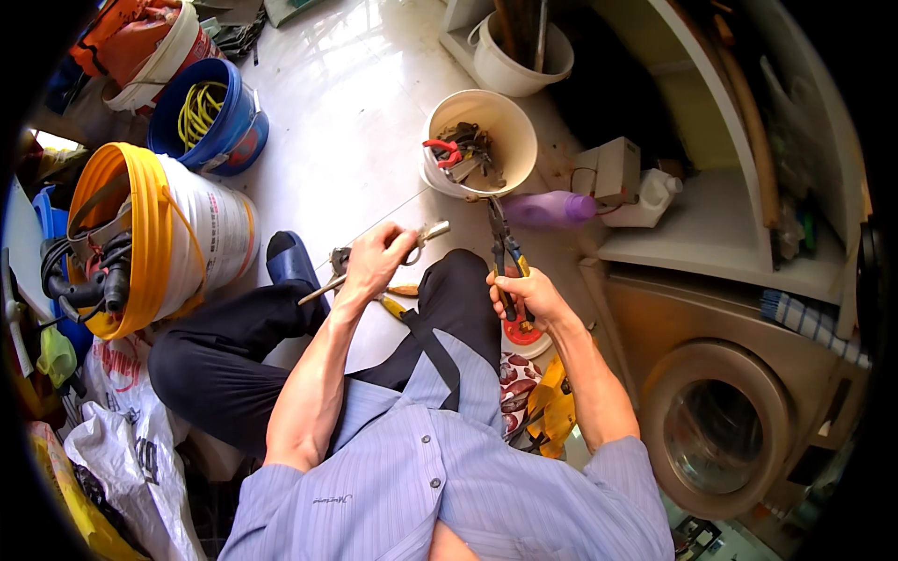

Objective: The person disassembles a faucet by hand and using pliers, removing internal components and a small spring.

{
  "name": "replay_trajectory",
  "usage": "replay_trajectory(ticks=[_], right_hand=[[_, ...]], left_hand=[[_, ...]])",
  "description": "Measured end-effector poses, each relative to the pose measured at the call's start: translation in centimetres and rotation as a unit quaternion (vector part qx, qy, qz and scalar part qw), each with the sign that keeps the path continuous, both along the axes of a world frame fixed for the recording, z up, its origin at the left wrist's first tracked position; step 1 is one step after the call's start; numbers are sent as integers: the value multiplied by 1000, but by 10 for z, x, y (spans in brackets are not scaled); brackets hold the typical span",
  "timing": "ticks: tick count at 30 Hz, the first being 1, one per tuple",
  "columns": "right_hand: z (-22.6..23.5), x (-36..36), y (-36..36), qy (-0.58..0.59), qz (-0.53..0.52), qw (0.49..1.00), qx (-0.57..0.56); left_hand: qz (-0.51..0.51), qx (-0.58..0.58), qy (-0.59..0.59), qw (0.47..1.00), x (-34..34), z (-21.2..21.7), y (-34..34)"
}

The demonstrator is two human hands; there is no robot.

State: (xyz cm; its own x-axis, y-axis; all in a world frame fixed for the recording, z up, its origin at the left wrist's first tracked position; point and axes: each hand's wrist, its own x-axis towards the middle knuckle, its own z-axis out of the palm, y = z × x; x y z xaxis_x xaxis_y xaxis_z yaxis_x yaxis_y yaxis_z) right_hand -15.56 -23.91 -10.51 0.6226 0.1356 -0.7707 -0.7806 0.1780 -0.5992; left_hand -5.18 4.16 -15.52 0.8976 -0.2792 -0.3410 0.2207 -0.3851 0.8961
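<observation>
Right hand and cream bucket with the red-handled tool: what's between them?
In the head view, the pliers held in the right hand extend toward the cream bucket.

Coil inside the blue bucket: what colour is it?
The coil is yellow, shown best in the head view.

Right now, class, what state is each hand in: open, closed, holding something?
Left hand: closed, holding a thin rod; its exact kind is unclear.
Right hand: closed, holding pliers.

My shirt (374,528) is pale violet-blue and finely striped, with dark buttons (435,482), small dark script (332,499) and short sleeves (613,477); I wear black trousers (220,360) and a dark blue slipper (296,264).
</observation>
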Motion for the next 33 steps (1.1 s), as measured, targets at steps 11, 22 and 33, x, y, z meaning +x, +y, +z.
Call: replay_trajectory(ticks=[11,22,33], right_hand=[[-32,-6,66,-224,79,855,-462],[-33,7,87,-195,74,886,-414],[-38,-8,84,-299,52,842,-445]], left_hand=[[-20,75,-37,996,-20,-85,-2],[-9,50,-19,999,-23,-95,1],[125,-378,182,899,-5,5,-9]])
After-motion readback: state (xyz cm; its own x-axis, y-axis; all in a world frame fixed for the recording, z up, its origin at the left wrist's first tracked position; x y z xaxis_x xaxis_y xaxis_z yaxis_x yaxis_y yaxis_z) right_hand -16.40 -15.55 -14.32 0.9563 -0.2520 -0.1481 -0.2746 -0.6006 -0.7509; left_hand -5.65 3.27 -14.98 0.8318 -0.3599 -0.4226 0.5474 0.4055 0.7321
